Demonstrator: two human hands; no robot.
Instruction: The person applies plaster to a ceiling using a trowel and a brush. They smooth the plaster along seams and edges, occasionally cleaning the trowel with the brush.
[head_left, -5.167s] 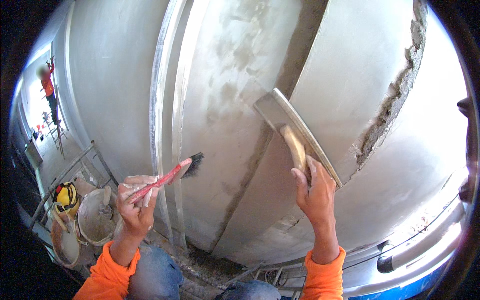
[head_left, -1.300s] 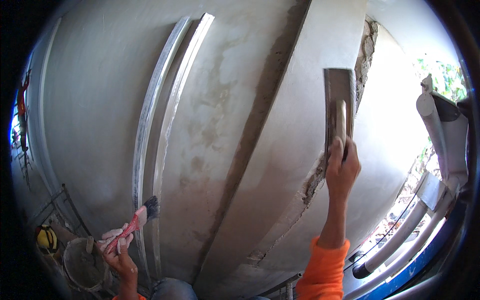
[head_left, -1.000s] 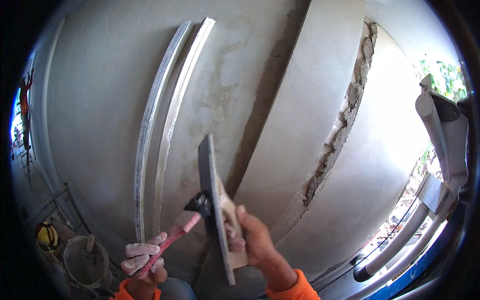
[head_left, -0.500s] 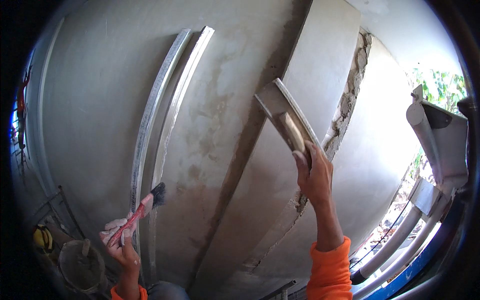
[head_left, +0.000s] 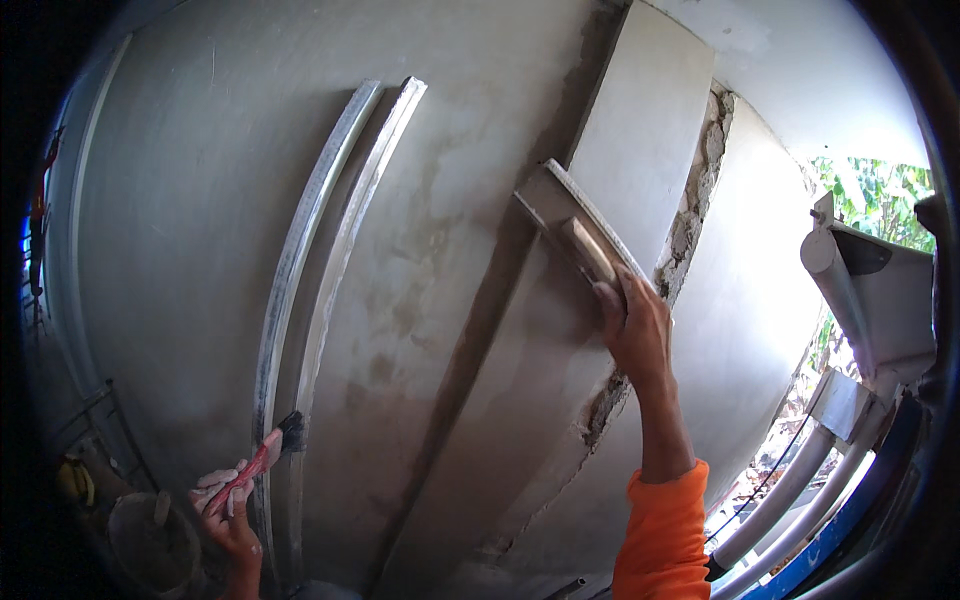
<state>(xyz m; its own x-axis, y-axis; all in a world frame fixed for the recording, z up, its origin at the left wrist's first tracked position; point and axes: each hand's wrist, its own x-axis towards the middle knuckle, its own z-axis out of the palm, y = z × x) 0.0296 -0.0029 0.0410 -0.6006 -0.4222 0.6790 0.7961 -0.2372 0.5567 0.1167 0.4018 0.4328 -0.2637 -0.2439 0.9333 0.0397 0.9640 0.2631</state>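
Note:
My right hand [head_left: 640, 330] is wrapped round the handle of a plastering float [head_left: 548, 198]. The float's flat board lies tilted against the grey plastered wall [head_left: 200, 200], over the edge of a raised smooth band [head_left: 640, 110]. At the lower left, my left hand [head_left: 232, 515], smeared with pale plaster, grips a paintbrush [head_left: 264, 456] by its red handle. Its dark bristles point up and to the right, in front of two long straightedges, one grey metal [head_left: 300, 235] and one pale and plaster-coated [head_left: 350, 225].
A rough broken channel [head_left: 692, 210] runs down the wall right of the float. Grey pipes [head_left: 780, 490] and a blue bar [head_left: 840, 540] stand at the right, with foliage beyond. A bucket [head_left: 150, 535] sits at the lower left.
The brush and my left hand have moved down and slightly left. My right hand stays on the float, which has shifted only slightly against the wall. The view has tilted a little.

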